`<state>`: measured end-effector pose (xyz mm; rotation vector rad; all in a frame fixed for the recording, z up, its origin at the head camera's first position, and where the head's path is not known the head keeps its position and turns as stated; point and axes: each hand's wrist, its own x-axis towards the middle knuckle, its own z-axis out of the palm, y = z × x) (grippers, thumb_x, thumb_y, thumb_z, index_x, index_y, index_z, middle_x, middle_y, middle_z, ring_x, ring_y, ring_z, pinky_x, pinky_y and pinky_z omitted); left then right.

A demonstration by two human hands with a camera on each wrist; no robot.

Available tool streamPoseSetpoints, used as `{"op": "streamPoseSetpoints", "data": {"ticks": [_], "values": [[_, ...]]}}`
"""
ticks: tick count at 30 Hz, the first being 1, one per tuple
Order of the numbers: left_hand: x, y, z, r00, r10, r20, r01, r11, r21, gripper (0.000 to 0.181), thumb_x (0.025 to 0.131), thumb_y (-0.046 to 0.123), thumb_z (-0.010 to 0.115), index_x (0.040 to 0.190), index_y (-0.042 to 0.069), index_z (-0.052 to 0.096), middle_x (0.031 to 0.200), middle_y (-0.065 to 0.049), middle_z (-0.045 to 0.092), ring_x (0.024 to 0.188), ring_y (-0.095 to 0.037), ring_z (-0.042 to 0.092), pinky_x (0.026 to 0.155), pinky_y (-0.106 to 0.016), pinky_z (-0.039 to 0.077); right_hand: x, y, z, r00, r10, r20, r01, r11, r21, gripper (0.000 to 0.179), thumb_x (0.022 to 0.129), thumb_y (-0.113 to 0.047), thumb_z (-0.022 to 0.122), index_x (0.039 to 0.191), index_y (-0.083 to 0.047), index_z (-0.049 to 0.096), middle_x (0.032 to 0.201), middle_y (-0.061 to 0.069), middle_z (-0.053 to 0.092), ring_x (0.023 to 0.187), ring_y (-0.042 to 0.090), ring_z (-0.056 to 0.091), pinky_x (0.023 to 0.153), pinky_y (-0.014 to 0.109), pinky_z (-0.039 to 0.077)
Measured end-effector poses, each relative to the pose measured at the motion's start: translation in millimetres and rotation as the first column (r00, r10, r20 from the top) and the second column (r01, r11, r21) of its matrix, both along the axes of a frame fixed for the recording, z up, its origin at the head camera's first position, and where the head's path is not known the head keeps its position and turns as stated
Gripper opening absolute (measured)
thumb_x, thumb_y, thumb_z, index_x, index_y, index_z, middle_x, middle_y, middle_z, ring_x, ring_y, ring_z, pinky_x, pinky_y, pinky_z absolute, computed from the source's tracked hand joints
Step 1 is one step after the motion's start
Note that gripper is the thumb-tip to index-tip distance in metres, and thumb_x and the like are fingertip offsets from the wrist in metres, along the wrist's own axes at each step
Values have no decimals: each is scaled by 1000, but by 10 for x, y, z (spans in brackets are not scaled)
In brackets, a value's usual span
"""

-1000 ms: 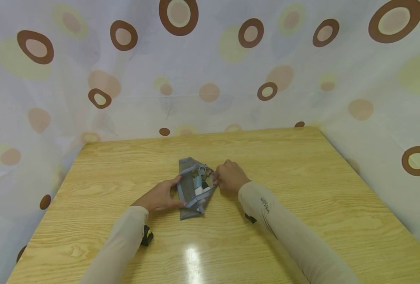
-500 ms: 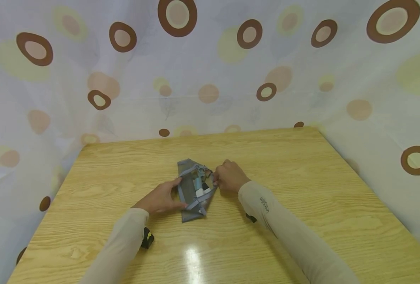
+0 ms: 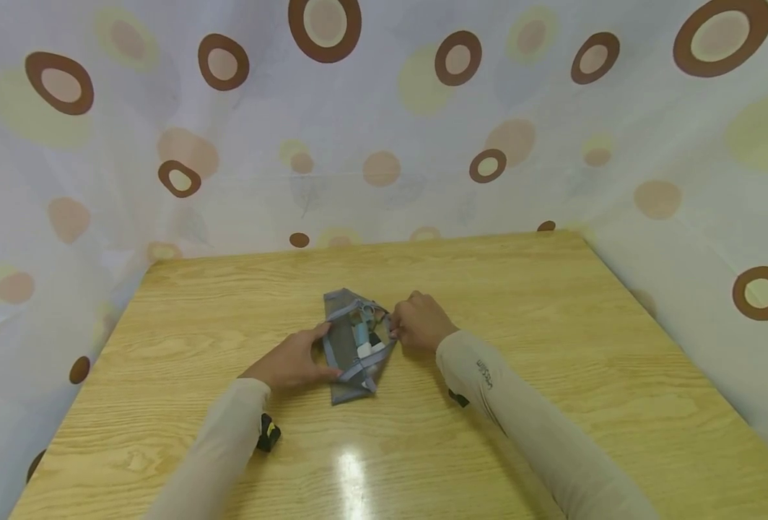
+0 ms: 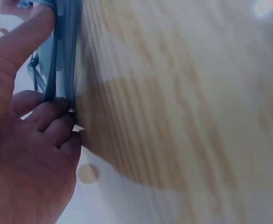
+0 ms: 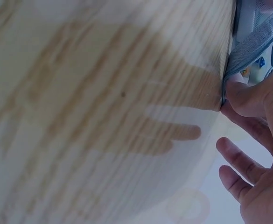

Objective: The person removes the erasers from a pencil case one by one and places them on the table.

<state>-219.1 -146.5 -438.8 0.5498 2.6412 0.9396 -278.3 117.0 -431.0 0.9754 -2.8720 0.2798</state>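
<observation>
A grey mesh zip pouch (image 3: pixel 341 345) lies on the table with its zipped mouth spread wide. Inside it show a light-blue tube-like item (image 3: pixel 361 334) and a white piece (image 3: pixel 364 351); other small contents are too small to tell. My left hand (image 3: pixel 294 359) holds the pouch's left side, thumb near the front and fingers at the back; in the left wrist view its fingers curl against the edge. With thumb and forefinger my right hand (image 3: pixel 421 323) pinches the right edge of the mouth. In the right wrist view the zipper tape (image 5: pixel 253 49) runs up from that pinch, other fingers apart.
The wood-grain table (image 3: pixel 520 289) extends around the pouch on all sides. A white sheet with brown and yellow circles (image 3: pixel 384 130) hangs behind and at both sides. Dark devices show at my left wrist (image 3: pixel 268 433) and right wrist (image 3: pixel 458 398).
Both hands keep the same hold on the pouch. The pouch and the items inside it have shifted only very slightly.
</observation>
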Motion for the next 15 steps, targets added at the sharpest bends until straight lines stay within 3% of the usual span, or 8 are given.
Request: {"op": "streamPoseSetpoints", "data": {"ticks": [6, 15], "values": [[-42, -50, -6, 998, -52, 19, 52, 998, 23, 101, 76, 45, 77, 149, 1, 22, 152, -16, 26, 138, -32, 27, 110, -46, 30, -16, -3, -17, 1000, 2, -4, -2, 1000, -5, 5, 79, -24, 78, 76, -20, 78, 81, -7, 71, 71, 15, 52, 75, 35, 46], [-36, -46, -35, 999, -39, 13, 39, 999, 23, 102, 75, 46, 77, 149, 2, 23, 153, -15, 25, 139, -32, 25, 111, -46, 28, 19, -4, 19, 999, -2, 42, 2, 1000, -6, 5, 79, -22, 77, 77, -17, 78, 84, -6, 71, 72, 16, 53, 77, 35, 47]]}}
